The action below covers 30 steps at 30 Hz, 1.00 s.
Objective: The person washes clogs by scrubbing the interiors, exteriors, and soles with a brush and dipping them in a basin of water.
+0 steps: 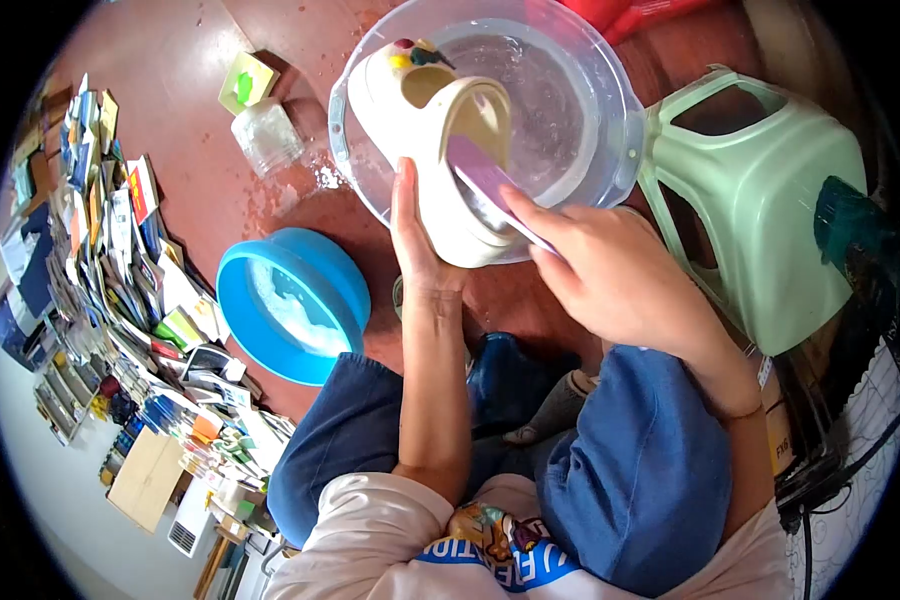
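A cream-white clog (440, 225) with colourful charms on its toe is held up over the near left rim of a clear plastic tub (622, 110). My left hand (425, 245) grips the clog from below, its thumb along the side. In my right hand (605, 270) is a purple-handled brush (485, 178), its far end inside the clog's opening. The brush's bristles are mostly hidden; a little white shows under it. Water (535, 90) lies in the tub behind the clog.
A blue basin (335, 270) with sudsy water stands left of my knees. A pale green stool (780, 180) lies at the right. On the reddish floor are a small yellow box (260, 72) and a clear container (268, 135). Piled books (120, 250) line the left.
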Available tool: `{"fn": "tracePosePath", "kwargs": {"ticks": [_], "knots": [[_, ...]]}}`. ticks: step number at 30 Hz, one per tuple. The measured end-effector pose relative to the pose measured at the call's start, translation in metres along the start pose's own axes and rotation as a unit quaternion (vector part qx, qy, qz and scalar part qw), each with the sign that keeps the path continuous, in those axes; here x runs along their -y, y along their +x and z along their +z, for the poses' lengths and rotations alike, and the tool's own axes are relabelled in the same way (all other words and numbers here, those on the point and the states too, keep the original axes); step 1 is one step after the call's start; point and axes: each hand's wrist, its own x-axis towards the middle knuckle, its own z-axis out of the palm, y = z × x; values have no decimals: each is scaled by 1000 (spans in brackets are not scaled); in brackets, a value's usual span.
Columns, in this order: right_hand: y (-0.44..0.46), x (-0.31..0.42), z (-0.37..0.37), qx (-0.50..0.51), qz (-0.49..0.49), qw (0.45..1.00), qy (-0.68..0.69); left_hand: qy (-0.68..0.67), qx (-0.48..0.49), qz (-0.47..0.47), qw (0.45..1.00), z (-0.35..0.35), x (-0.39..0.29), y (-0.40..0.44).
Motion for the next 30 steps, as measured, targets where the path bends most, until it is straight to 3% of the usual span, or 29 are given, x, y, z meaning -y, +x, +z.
{"fn": "tracePosePath", "kwargs": {"ticks": [2, 4, 6, 8, 11, 15, 17, 18, 19, 22, 24, 25, 26, 28, 29, 30], "knots": [[3, -10, -1, 15, 48, 998, -26, 6, -3, 0, 1000, 2, 1, -3], [24, -23, 10, -13, 34, 999, -5, 58, -11, -1, 998, 4, 7, -5], [52, -21, 25, -78, 66, 995, -12, -13, 14, -31, 999, 6, 10, -9], [57, -15, 21, -47, 84, 995, -14, 13, -43, -5, 999, 15, 15, -10], [26, -13, 16, -53, 17, 998, 35, 24, -2, 8, 1000, 10, 2, -8], [-2, -20, 11, 0, 59, 998, -1, 23, -2, 16, 1000, 11, 2, -7], [23, -24, 21, -80, 73, 994, 6, 50, -17, 27, 998, 18, 8, -12], [38, -27, 27, -124, 75, 989, -17, 9, 2, -13, 1000, 22, 9, -16], [52, -33, 30, -124, 73, 989, -24, 43, -27, 1, 999, 26, 17, -17], [48, -32, 29, -64, 63, 993, 77, 43, -33, 24, 998, 27, 12, -16], [21, -29, 32, -131, -46, 985, 98, 47, -8, 37, 998, 19, 4, -12], [10, -32, 28, -108, -60, 988, 93, 51, -12, 47, 998, 17, 0, -12], [3, -37, 21, -109, -59, 988, 91, 96, -30, 68, 993, 14, -1, -11], [-11, -45, 7, 20, 84, 982, 166, 223, -64, 93, 968, 6, 2, -7], [-16, -56, 14, -41, 74, 984, 154, 261, -72, 157, 950, 5, 8, -6], [-20, -65, 15, -43, 76, 984, 153, 290, -34, 184, 938, 6, 6, -6]]}}
